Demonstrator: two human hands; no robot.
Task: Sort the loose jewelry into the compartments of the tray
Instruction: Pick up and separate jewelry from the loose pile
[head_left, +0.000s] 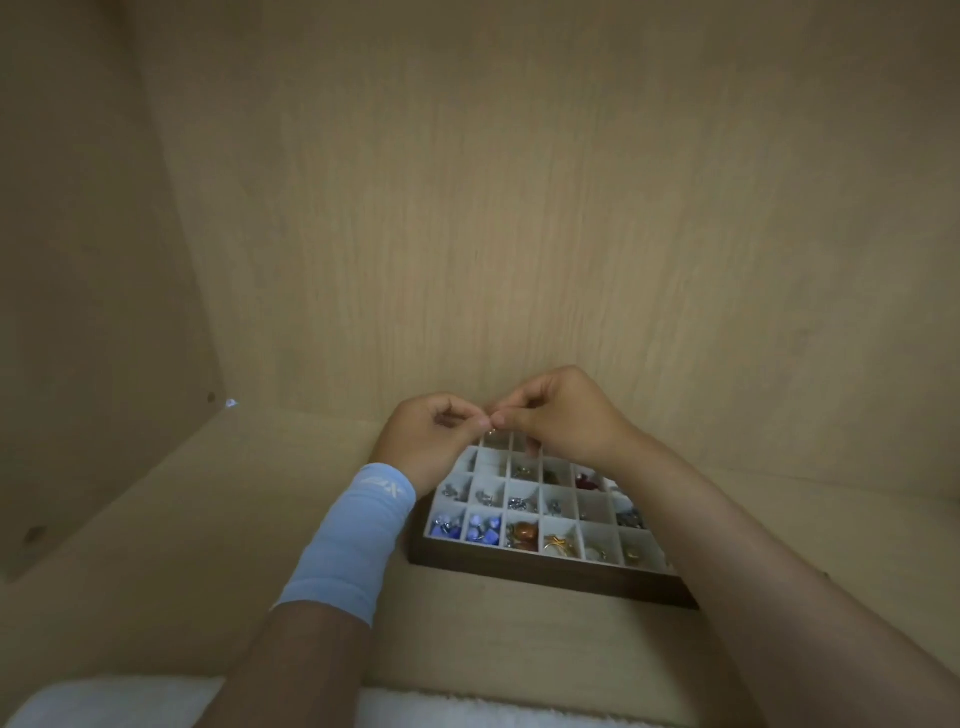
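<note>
A dark wooden tray (545, 569) with white compartments lies on the shelf. Its cells hold blue beads, silver pieces, an amber stone, gold items and a dark red piece. Above the tray's far edge my left hand (434, 441) and my right hand (558, 415) meet fingertip to fingertip. Together they pinch a small metallic jewelry piece (491, 431), too small to identify. My left wrist wears a light blue band (358, 540). My right forearm covers the tray's right side.
The wooden back wall (519, 234) rises just behind the tray and a side wall (78, 312) closes the left. Bare shelf board (208, 519) lies left of the tray. A white fluffy cloth (114, 701) lies along the bottom edge.
</note>
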